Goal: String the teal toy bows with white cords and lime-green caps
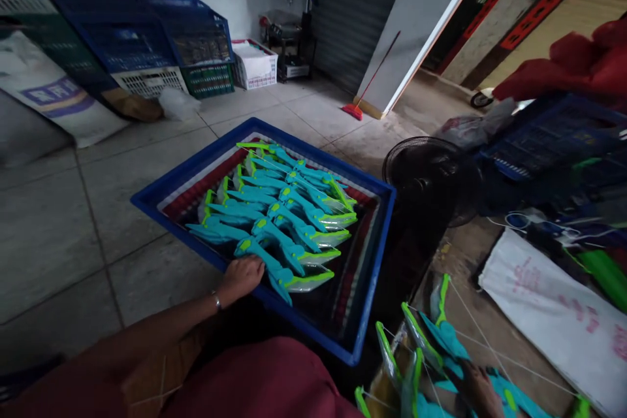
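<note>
A blue plastic tray (375,255) holds a row of turquoise and lime-green toy bows (287,209), nested one behind another, with thin white strings. My left hand (243,279) is at the tray's near side, its fingers curled round the end of the nearest bow. At the lower right, my right hand (479,388) is closed on one of several more toy bows (448,339); dim light and the frame edge partly hide its fingers. Those bows lie beside the tray, their green tips pointing up and their strings stretched across.
Beyond the tray stands a black fan (431,176). At right are a white printed sack (558,313), blue crates (553,134) and red bags (582,59). A red broom (353,110) leans on the wall. Crates (203,39) and a full sack (59,91) line the back left.
</note>
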### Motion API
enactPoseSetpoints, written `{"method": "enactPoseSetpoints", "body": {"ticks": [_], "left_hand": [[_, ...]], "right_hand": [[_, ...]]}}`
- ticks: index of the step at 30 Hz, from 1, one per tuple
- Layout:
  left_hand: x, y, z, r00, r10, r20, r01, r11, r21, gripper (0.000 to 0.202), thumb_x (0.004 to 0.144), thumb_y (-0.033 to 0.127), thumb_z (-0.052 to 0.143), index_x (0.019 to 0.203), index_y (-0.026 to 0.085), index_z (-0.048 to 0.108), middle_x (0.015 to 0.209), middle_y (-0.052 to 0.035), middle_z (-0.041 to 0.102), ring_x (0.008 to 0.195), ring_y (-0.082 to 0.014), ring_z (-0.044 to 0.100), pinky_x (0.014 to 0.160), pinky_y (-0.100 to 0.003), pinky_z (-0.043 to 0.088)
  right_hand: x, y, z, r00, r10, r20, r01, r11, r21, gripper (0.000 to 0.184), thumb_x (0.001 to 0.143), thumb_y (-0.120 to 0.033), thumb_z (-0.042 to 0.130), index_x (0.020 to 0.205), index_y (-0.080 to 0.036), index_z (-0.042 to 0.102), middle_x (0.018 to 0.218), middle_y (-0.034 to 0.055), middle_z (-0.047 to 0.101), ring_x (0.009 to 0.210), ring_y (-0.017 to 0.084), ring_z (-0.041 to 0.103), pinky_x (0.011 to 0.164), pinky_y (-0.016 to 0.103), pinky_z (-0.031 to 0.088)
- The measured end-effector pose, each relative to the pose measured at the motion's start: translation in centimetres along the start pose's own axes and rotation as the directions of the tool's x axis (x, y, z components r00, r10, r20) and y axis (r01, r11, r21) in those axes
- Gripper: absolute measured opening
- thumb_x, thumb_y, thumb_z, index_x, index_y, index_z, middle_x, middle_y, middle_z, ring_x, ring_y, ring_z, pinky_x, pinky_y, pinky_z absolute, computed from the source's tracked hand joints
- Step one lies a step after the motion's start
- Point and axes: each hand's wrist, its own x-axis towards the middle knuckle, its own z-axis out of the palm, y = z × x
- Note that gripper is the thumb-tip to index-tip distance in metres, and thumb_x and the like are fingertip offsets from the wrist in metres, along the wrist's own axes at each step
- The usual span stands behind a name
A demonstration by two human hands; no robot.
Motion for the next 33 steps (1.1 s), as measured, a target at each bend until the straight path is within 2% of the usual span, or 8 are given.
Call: {"method": "enactPoseSetpoints", "body": {"ticks": [3, 7, 10, 13, 19, 23, 28, 33], "left_hand": [[0.1, -0.2, 0.1, 1.000, -0.007, 0.020, 0.007, 1.000, -0.015, 0.039, 0.103, 0.029, 0.035, 0.099, 0.015, 0.070, 0.104, -0.0136, 0.074, 0.100, -0.0269, 0.069, 0.086, -0.039, 0.047], [0.0, -0.6, 0.4, 0.998, 0.014, 0.067, -0.012, 0.999, -0.032, 0.042, 0.104, 0.032, 0.032, 0.101, 0.016, 0.070, 0.104, -0.0137, 0.075, 0.101, -0.0274, 0.069, 0.087, -0.039, 0.047], [0.0, -1.0, 0.6, 0.992, 0.059, 0.115, -0.053, 0.997, -0.057, 0.043, 0.105, 0.033, 0.031, 0.103, 0.016, 0.071, 0.106, -0.0149, 0.074, 0.104, -0.0295, 0.069, 0.089, -0.042, 0.048], [0.2, -1.7, 0.5, 0.971, 0.159, 0.178, -0.141, 0.984, -0.111, 0.039, 0.103, 0.035, 0.037, 0.103, 0.017, 0.071, 0.109, -0.0156, 0.074, 0.106, -0.0319, 0.069, 0.088, -0.044, 0.051], [2.3, -5.6, -0.7, 0.888, 0.400, 0.224, -0.321, 0.891, -0.320, 0.013, 0.090, 0.027, 0.063, 0.099, 0.022, 0.072, 0.103, -0.0047, 0.076, 0.094, -0.0197, 0.072, 0.080, -0.028, 0.054], [4.3, -10.0, -2.6, 0.904, 0.406, 0.137, -0.336, 0.870, -0.361, 0.021, 0.097, 0.022, 0.051, 0.105, 0.020, 0.070, 0.109, -0.0082, 0.073, 0.103, -0.0218, 0.068, 0.091, -0.033, 0.053], [8.4, -13.8, -4.8, 0.900, 0.428, 0.078, -0.375, 0.854, -0.360, 0.032, 0.104, 0.023, 0.037, 0.107, 0.017, 0.069, 0.109, -0.0113, 0.070, 0.103, -0.0239, 0.063, 0.093, -0.038, 0.052], [12.0, -13.5, -4.5, 0.799, 0.593, 0.101, -0.522, 0.766, -0.374, 0.031, 0.103, 0.022, 0.040, 0.113, 0.017, 0.069, 0.115, -0.0115, 0.070, 0.110, -0.0260, 0.059, 0.103, -0.043, 0.048]], "right_hand": [[1.8, -4.4, -0.9, 0.995, -0.083, -0.051, 0.086, 0.995, 0.057, 0.054, 0.081, -0.062, 0.036, 0.088, -0.017, 0.066, 0.091, 0.0236, 0.073, 0.089, 0.041, 0.073, 0.081, 0.055, 0.061], [0.7, -17.9, -1.1, 0.917, -0.271, -0.291, 0.327, 0.931, 0.163, 0.052, 0.094, -0.055, 0.046, 0.115, -0.010, 0.063, 0.116, 0.0250, 0.070, 0.114, 0.040, 0.066, 0.095, 0.057, 0.056], [-2.4, -28.5, -0.6, 0.931, -0.213, -0.297, 0.272, 0.947, 0.172, 0.052, 0.097, -0.051, 0.048, 0.132, -0.013, 0.054, 0.142, 0.0267, 0.054, 0.128, 0.043, 0.056, 0.094, 0.061, 0.055], [-4.8, -34.6, 0.2, 0.979, -0.079, -0.186, 0.106, 0.984, 0.140, 0.049, 0.097, -0.046, 0.044, 0.137, -0.019, 0.051, 0.160, 0.0240, 0.032, 0.136, 0.051, 0.046, 0.091, 0.065, 0.054], [-5.4, -34.7, 0.9, 0.992, -0.028, -0.119, 0.048, 0.984, 0.170, 0.065, 0.092, -0.040, 0.044, 0.154, -0.035, 0.025, 0.164, 0.0153, 0.031, 0.138, 0.053, 0.045, 0.098, 0.072, 0.048], [-5.3, -34.5, 0.8, 0.999, 0.003, -0.051, 0.002, 0.994, 0.110, 0.065, 0.093, -0.041, 0.042, 0.155, -0.035, 0.026, 0.171, 0.0120, 0.012, 0.142, 0.054, 0.039, 0.101, 0.072, 0.046], [-5.0, -36.3, -0.6, 0.996, 0.084, 0.038, -0.085, 0.996, 0.002, 0.054, 0.096, -0.039, 0.040, 0.143, -0.014, 0.048, 0.168, 0.0226, 0.016, 0.140, 0.050, 0.043, 0.102, 0.064, 0.049], [-4.1, -37.5, -1.5, 0.986, 0.156, 0.054, -0.151, 0.985, -0.088, 0.046, 0.094, -0.033, 0.046, 0.133, -0.011, 0.060, 0.164, 0.0228, 0.027, 0.134, 0.043, 0.052, 0.092, 0.053, 0.057]]}}
